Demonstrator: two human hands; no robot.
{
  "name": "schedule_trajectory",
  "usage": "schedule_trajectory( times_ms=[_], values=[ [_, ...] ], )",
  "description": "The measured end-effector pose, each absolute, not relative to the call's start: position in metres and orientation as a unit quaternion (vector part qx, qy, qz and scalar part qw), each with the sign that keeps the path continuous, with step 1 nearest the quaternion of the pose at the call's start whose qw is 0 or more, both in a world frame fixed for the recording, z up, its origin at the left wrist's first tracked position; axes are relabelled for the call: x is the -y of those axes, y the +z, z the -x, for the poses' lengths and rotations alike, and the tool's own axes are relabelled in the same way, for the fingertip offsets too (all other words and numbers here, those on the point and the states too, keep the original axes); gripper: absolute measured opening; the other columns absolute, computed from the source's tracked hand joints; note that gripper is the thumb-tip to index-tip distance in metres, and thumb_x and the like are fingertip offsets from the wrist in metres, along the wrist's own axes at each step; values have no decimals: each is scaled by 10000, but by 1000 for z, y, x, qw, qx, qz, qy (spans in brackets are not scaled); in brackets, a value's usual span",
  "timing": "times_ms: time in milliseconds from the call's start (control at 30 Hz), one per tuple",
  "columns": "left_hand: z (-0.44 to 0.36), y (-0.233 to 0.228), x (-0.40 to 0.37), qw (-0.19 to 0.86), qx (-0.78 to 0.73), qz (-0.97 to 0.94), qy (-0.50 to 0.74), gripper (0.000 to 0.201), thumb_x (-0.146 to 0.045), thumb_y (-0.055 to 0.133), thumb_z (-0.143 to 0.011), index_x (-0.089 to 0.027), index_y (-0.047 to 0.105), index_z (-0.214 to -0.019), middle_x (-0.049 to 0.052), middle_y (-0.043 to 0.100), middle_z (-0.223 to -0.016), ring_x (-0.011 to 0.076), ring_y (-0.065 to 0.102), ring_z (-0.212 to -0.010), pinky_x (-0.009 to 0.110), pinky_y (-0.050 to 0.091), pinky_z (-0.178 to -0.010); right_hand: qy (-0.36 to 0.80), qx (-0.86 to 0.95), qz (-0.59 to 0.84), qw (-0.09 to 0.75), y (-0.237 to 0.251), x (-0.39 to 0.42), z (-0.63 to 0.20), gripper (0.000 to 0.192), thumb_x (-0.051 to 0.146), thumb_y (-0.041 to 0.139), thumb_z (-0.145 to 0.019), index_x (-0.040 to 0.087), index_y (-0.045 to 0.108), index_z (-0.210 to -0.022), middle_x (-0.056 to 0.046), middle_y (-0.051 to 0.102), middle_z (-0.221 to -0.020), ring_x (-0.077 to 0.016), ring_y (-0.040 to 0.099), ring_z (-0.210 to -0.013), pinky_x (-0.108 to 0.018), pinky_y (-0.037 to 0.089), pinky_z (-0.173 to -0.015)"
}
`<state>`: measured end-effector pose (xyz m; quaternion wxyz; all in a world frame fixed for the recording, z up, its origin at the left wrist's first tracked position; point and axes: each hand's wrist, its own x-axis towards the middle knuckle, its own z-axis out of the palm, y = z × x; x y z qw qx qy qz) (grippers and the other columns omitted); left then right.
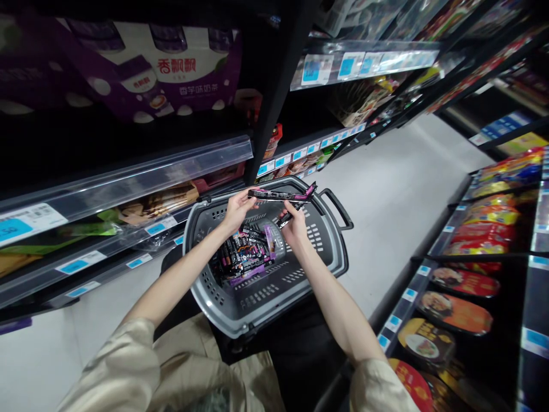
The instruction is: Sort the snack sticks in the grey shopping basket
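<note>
My left hand (237, 210) and my right hand (295, 226) are raised over a grey shopping basket (274, 297) that rests on my lap. Between them I hold a long black and pink packet (283, 196), the left hand gripping its left end and the right hand its right part. A second small dark packet end (286, 220) pokes out beside my right fingers. In the bottom of the basket lies a pile of several similar black, pink and purple packets (245, 254).
Dark store shelves with blue price tags (30, 222) run along my left, with purple boxes (150, 68) on top. More shelves with red and orange snack packs (489, 220) line the right. A pale aisle floor (394, 183) stretches ahead. The basket handle (338, 209) sticks out on the far side.
</note>
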<state>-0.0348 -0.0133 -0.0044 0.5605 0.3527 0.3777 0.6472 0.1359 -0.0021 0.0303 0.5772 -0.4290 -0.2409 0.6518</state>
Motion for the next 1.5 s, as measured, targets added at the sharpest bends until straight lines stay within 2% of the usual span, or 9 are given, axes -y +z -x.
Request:
schedule_trajectory(
  times_ms=[167,500,800,1067,1500],
  values=[
    [35,-7,12,553,-372,-371,647,535,-466,839,-760,-181,719,-1197,92,743,-1177,222,703,-987,283,577,-762,648,230,428,587,30,2,-136,442,273,963,-559,242,625,-843,103,591,-654,-77,484,-509,-224,449,-495],
    [35,-11,11,557,-360,-367,652,525,-442,850,-758,-180,719,-1194,84,754,-1148,192,711,-943,259,579,-744,652,222,428,586,32,2,-135,440,252,963,-573,233,570,-770,114,562,-625,-66,481,-504,-209,433,-499],
    [35,-14,9,548,-371,-378,648,543,-462,838,-771,-174,708,-1212,99,752,-1168,215,717,-972,271,586,-747,646,226,441,580,32,2,-136,459,265,963,-578,232,559,-793,113,559,-627,-65,480,-495,-198,449,-482],
    [34,-12,10,545,-369,-390,643,551,-482,800,-809,-195,664,-1260,102,736,-1196,209,732,-977,236,559,-714,647,217,436,587,29,2,-135,454,232,956,-582,228,547,-779,119,574,-636,-57,484,-495,-188,442,-481],
    [37,-10,10,563,-384,-335,650,528,-395,820,-791,-213,628,-1247,77,738,-1131,187,734,-947,222,536,-703,658,149,391,625,41,-5,-144,447,362,940,-672,217,520,-725,124,484,-585,-35,412,-456,-157,402,-427]
  ],
)
